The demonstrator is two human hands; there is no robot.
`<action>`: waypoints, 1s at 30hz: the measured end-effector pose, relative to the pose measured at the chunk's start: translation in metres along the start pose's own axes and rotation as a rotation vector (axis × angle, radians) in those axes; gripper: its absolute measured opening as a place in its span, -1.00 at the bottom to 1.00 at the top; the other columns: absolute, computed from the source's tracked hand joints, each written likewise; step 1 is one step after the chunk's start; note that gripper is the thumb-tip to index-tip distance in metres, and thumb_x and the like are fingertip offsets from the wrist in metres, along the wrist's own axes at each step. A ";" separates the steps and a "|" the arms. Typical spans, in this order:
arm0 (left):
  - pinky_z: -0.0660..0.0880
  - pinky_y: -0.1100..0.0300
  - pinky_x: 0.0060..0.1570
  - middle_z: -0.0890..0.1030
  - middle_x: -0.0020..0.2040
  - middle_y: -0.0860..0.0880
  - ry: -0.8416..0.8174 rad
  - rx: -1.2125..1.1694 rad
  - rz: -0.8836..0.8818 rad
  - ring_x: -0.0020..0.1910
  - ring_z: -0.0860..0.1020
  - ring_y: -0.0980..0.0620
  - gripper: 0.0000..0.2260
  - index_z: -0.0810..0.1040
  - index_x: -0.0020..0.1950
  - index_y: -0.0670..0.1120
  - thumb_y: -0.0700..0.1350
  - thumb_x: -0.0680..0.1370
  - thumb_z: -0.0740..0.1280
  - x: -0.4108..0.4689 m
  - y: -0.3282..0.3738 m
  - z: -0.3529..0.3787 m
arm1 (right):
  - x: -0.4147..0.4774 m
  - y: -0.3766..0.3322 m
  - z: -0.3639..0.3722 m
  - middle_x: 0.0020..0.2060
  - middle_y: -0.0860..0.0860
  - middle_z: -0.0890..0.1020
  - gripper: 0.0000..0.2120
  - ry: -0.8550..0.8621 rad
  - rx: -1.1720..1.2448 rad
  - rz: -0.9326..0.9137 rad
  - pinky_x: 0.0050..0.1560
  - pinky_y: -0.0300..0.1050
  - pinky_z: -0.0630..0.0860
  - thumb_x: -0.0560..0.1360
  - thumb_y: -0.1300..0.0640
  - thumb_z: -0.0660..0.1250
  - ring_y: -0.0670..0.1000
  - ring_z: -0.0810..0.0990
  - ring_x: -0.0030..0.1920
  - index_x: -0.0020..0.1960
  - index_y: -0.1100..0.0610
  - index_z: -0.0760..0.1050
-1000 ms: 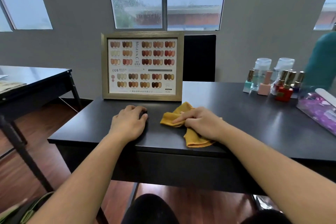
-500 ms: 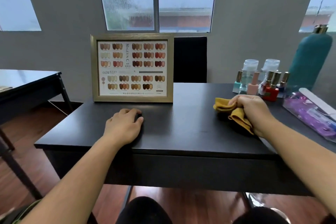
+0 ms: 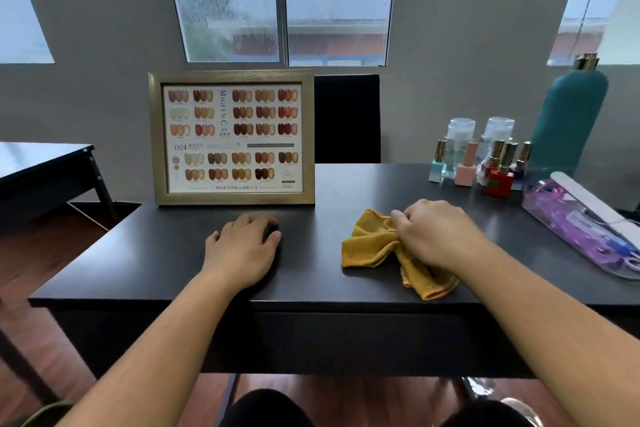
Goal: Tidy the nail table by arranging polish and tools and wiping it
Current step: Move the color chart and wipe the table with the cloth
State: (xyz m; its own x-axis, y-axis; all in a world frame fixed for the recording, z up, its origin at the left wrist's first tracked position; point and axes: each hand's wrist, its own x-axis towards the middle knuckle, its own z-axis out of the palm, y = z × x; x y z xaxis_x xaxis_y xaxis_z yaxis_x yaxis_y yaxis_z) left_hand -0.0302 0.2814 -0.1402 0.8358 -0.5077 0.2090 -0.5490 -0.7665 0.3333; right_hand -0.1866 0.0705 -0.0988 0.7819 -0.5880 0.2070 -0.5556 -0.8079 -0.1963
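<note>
A crumpled yellow cloth (image 3: 372, 246) lies on the black nail table (image 3: 322, 288), right of centre near the front edge. My right hand (image 3: 433, 232) presses on it with fingers closed over its folds. My left hand (image 3: 242, 246) rests flat on the tabletop in front of the framed colour chart (image 3: 232, 137), holding nothing. Several nail polish bottles (image 3: 498, 170) stand grouped at the back right, with two clear pump bottles (image 3: 459, 139) behind them. A clear tray of purple tools (image 3: 581, 225) carries a white nail file (image 3: 588, 201) at the right edge.
A tall teal bottle (image 3: 568, 121) stands behind the tray at the far right. A black chair back (image 3: 346, 118) rises behind the table. Another dark table (image 3: 41, 166) stands to the left. Wooden floor (image 3: 52, 253) shows between them.
My right hand has dragged the cloth from the back right, near the polish bottles, toward the centre front of the table. My left hand has stayed put.
</note>
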 end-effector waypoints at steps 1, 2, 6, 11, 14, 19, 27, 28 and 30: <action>0.20 -0.11 0.36 0.40 0.37 0.04 0.003 -0.002 0.003 0.35 0.34 -0.04 -0.68 0.38 0.32 0.16 0.12 0.58 0.08 0.000 0.000 0.001 | 0.007 -0.005 -0.001 0.06 0.17 0.61 -0.57 -0.029 -0.026 0.001 -0.03 -0.01 0.43 0.58 -0.10 0.01 0.22 0.55 0.07 0.02 0.16 0.54; 0.19 -0.10 0.37 0.40 0.37 0.04 0.004 -0.007 0.003 0.36 0.33 -0.03 -0.67 0.38 0.32 0.16 0.12 0.58 0.08 -0.001 -0.001 0.001 | 0.013 -0.010 -0.001 0.12 0.17 0.59 -0.59 -0.069 -0.035 -0.009 0.04 -0.01 0.44 0.58 -0.07 0.01 0.22 0.54 0.12 0.08 0.16 0.53; 0.17 -0.08 0.37 0.40 0.37 0.05 0.009 -0.013 -0.001 0.37 0.33 -0.02 -0.67 0.38 0.33 0.16 0.12 0.58 0.08 -0.001 -0.001 0.002 | 0.027 -0.022 0.003 0.15 0.07 0.57 -0.79 -0.221 0.190 -0.104 0.04 -0.10 0.44 0.58 0.04 0.13 0.07 0.51 0.08 0.05 0.04 0.52; 0.16 -0.09 0.38 0.39 0.37 0.06 0.019 -0.008 0.009 0.37 0.32 -0.03 -0.67 0.37 0.33 0.16 0.13 0.58 0.08 -0.001 -0.001 0.003 | 0.019 -0.028 0.025 0.26 0.17 0.51 -0.44 -0.034 0.104 0.107 0.20 0.06 0.33 0.54 -0.24 -0.01 0.17 0.46 0.25 0.28 0.14 0.41; 0.14 -0.09 0.39 0.38 0.38 0.05 0.016 0.000 0.011 0.38 0.31 -0.03 -0.66 0.35 0.35 0.15 0.13 0.58 0.08 -0.003 0.000 0.003 | 0.024 -0.046 0.034 0.52 0.24 0.10 -0.07 -0.238 -0.028 0.239 0.46 0.22 -0.04 0.44 -0.46 -0.12 0.27 0.04 0.51 0.53 0.23 0.03; 0.13 -0.07 0.39 0.38 0.38 0.07 0.026 -0.008 0.008 0.39 0.30 -0.01 -0.66 0.34 0.34 0.14 0.14 0.58 0.09 -0.003 -0.002 0.004 | 0.048 -0.049 0.034 0.56 0.15 -0.07 -0.02 -0.321 -0.009 0.087 0.48 0.21 -0.17 0.38 -0.51 -0.02 0.18 -0.12 0.54 0.56 0.10 -0.09; 0.14 -0.05 0.39 0.37 0.38 0.09 0.031 -0.009 0.008 0.39 0.30 0.01 -0.65 0.34 0.34 0.15 0.16 0.57 0.09 -0.003 -0.003 0.005 | 0.029 -0.020 0.033 0.36 -0.07 0.46 -0.64 -0.337 0.308 -0.400 0.26 -0.27 0.35 0.58 0.07 0.15 -0.20 0.48 0.23 0.30 -0.26 0.41; 0.14 -0.05 0.40 0.37 0.38 0.09 0.031 -0.008 0.009 0.39 0.30 0.01 -0.65 0.34 0.34 0.15 0.16 0.57 0.09 -0.003 -0.003 0.005 | 0.027 -0.012 0.030 0.16 -0.05 0.59 -0.63 -0.314 0.378 -0.380 -0.02 -0.37 0.43 0.55 0.15 0.18 -0.23 0.56 -0.09 0.19 -0.27 0.48; 0.16 -0.05 0.40 0.38 0.38 0.09 0.032 -0.003 0.011 0.39 0.31 0.01 -0.65 0.34 0.34 0.15 0.17 0.57 0.09 -0.002 -0.003 0.005 | 0.031 0.004 0.026 0.01 0.01 0.64 -0.59 -0.242 0.419 -0.320 -0.14 -0.25 0.46 0.50 0.25 0.19 -0.10 0.54 -0.23 0.14 -0.21 0.50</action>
State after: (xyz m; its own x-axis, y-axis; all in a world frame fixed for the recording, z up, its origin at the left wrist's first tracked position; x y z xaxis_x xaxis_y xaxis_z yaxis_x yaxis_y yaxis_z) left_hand -0.0304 0.2833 -0.1461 0.8296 -0.5034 0.2416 -0.5581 -0.7598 0.3334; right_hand -0.1573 0.0499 -0.1179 0.9625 -0.2511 0.1029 -0.1597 -0.8308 -0.5332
